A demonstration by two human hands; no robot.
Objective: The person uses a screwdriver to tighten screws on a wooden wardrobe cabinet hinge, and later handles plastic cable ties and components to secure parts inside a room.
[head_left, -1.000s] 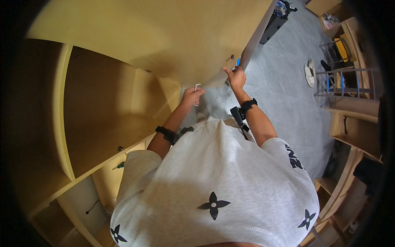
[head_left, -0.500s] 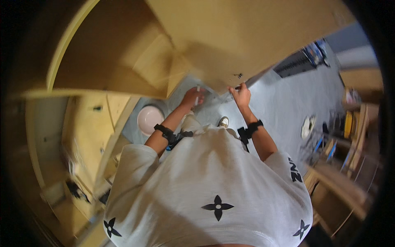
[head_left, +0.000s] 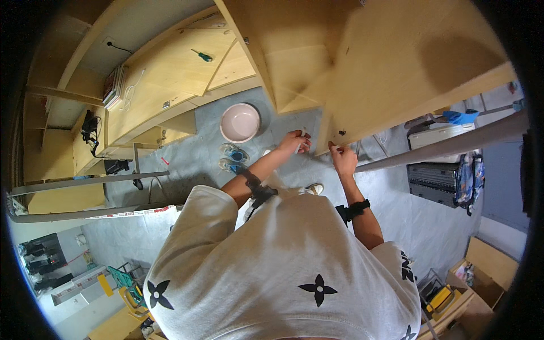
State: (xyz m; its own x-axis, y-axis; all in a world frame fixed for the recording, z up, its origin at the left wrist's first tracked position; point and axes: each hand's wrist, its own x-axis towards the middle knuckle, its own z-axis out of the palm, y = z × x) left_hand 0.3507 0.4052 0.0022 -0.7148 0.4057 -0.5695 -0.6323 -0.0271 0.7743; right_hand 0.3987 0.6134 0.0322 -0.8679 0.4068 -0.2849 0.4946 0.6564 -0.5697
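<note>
My left hand (head_left: 292, 143) is closed around a slim white stick-like thing (head_left: 301, 137), whose kind I cannot make out. It hovers over the floor just below the open wooden cabinet (head_left: 294, 51). At the lower edge of the cabinet's wooden door (head_left: 408, 73), the fingers of my right hand (head_left: 344, 160) pinch the corner. Close above those fingers, a small dark metal fitting (head_left: 341, 133) shows on the door. Black straps with small devices circle both my forearms.
A pink basin (head_left: 239, 123) stands on the grey floor, with blue and grey shoes (head_left: 233, 157) beside it. A green-handled screwdriver (head_left: 202, 55) lies on the wooden desk (head_left: 164, 85) at the left. A metal rail (head_left: 442, 146) and a black suitcase (head_left: 433, 182) are at the right.
The view has swung, bringing the desk and screwdriver into sight and shifting the cabinet to the right. My left hand still holds the white thing; my right hand stays at the door's edge.
</note>
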